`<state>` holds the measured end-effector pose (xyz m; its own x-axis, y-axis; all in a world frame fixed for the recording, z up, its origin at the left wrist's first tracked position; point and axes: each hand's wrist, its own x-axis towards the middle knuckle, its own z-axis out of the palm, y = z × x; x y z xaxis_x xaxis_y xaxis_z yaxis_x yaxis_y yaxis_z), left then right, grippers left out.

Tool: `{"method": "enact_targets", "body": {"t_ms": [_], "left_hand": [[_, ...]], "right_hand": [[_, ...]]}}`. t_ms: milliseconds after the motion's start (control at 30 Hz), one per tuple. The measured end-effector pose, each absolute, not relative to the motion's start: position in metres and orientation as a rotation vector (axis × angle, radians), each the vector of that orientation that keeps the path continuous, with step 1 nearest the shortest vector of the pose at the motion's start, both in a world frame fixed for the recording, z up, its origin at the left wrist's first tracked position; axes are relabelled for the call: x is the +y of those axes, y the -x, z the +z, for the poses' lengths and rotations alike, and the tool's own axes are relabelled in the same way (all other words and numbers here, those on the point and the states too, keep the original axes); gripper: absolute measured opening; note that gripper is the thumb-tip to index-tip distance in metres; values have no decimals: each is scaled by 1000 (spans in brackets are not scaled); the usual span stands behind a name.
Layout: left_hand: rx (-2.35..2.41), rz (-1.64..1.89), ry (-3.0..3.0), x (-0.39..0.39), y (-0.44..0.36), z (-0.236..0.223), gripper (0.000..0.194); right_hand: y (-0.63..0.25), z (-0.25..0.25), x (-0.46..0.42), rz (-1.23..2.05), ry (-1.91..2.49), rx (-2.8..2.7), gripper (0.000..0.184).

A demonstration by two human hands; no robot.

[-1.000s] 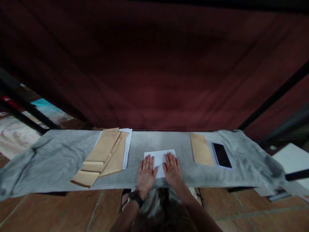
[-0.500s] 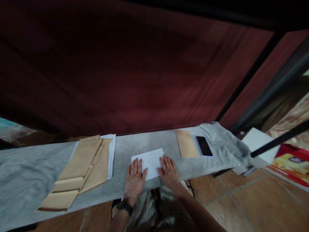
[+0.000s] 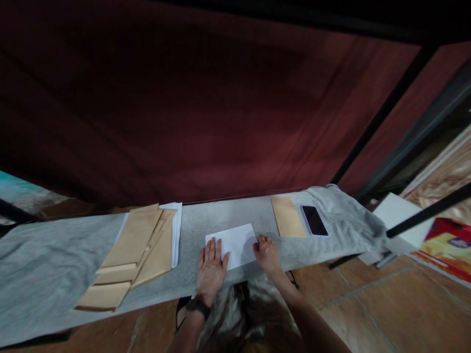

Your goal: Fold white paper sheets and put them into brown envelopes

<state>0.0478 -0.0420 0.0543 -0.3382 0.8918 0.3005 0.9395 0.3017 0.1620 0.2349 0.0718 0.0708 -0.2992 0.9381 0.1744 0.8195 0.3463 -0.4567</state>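
A folded white sheet of paper [image 3: 236, 242] lies in front of me on a grey cloth-covered table [image 3: 224, 218]. My left hand [image 3: 210, 269] lies flat with fingers stretched out on the sheet's left near corner. My right hand [image 3: 267, 253] rests at the sheet's right edge with its fingers curled down onto the paper. A dark watch sits on my left wrist.
A fanned pile of brown envelopes [image 3: 136, 250] over white sheets lies to the left. A single brown envelope [image 3: 287, 223] and a black phone [image 3: 314, 220] lie to the right. A dark red curtain hangs behind the table. Tiled floor lies below.
My right hand has slid to the sheet's right edge and curled its fingers. My left hand stays flat. The camera view swung to the right.
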Motion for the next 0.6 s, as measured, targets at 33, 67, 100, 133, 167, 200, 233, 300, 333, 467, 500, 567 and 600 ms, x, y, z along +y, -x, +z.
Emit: {"method": "enact_targets", "body": {"t_ms": [33,67,100,133,167,200,233,300,333,467,500,567,600], "left_hand": [[-2404,-465,1715,-42,-48,56,61],[-2403,-469,1718,-42,-49,58,61],[-2403,-479,1719,-43,-49,59,60],[-2404,-496,1718,-43,-49,60,60],[-2406,-526,1716,-44,-49,61,60],[-2409,-572,1715,-45,-49,61,60],[-2412,-638,1715,-47,-48,61,60],[-2413,-827,1731,-50,-45,61,59],[-2412,-948,1739,-52,-44,61,57],[-2479,-1564,1559,-54,-50,72,56],[-2513,-1747,1471,-53,-53,79,57],[-2544,-2162,1323,-52,-62,96,61],[-2514,-2392,1264,-51,-65,106,62]], "right_hand": [[-234,72,73,420,1535,-2198,22],[-234,74,75,450,1527,-2188,20],[-234,75,76,482,1517,-2177,18],[-234,77,77,518,1502,-2167,16],[-235,79,78,553,1484,-2156,17],[-235,82,80,587,1463,-2143,21],[-236,87,81,615,1443,-2125,24],[-240,101,85,649,1410,-2078,30],[-242,110,86,655,1400,-2050,32],[-251,159,76,561,1236,-1928,35],[-250,171,69,497,1153,-1929,34],[-244,188,48,366,1002,-2012,29],[-239,192,36,320,921,-2081,26]]}}
